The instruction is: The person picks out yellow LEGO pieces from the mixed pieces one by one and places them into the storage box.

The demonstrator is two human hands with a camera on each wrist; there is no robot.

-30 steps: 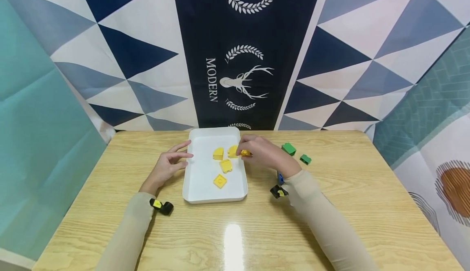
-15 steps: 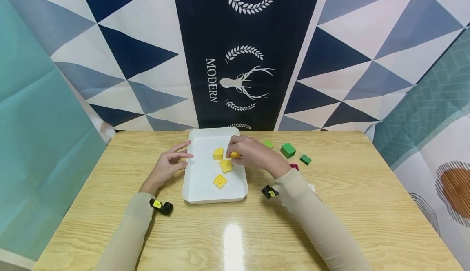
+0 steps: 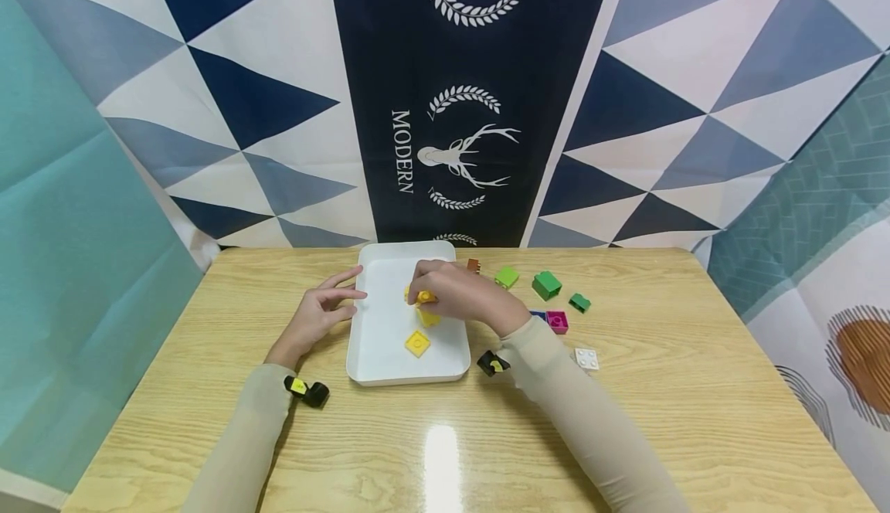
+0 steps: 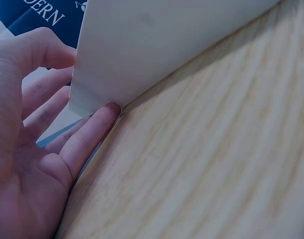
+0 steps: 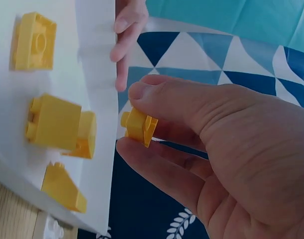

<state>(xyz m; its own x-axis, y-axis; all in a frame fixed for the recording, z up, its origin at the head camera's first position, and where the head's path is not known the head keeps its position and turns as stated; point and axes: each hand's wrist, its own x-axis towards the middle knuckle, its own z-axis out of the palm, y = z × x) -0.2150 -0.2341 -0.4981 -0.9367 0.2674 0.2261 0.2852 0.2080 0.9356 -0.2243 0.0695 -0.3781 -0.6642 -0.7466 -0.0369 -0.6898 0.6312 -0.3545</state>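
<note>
Over a white tray (image 3: 378, 351), my right hand (image 3: 459, 293) pinches a small yellow toy building brick (image 5: 136, 124) with studs between thumb and fingertips. Several other yellow bricks lie in the tray: a flat square one (image 3: 418, 343) near the front, a blocky one (image 5: 54, 122), and a slope-sided one (image 5: 64, 186). In the head view the right hand partly hides the bricks under it. At the tray's left side my left hand (image 3: 316, 320) rests its loosely spread fingertips against the wall and rim. The left wrist view shows one fingertip (image 4: 112, 110) low on the tray's outer wall.
Right of the tray lie a brown brick (image 3: 473, 266), a lime brick (image 3: 507, 277), a large green brick (image 3: 547, 285), a smaller green brick (image 3: 579, 303), a magenta brick (image 3: 557, 322) and a white brick (image 3: 586, 358). A patterned cloth (image 3: 278, 111) hangs behind the wooden table (image 3: 348, 451).
My right hand has moved left from the tray's right rim to over its middle, carrying the yellow brick. Bricks right of the tray have come into view. The left hand stays still.
</note>
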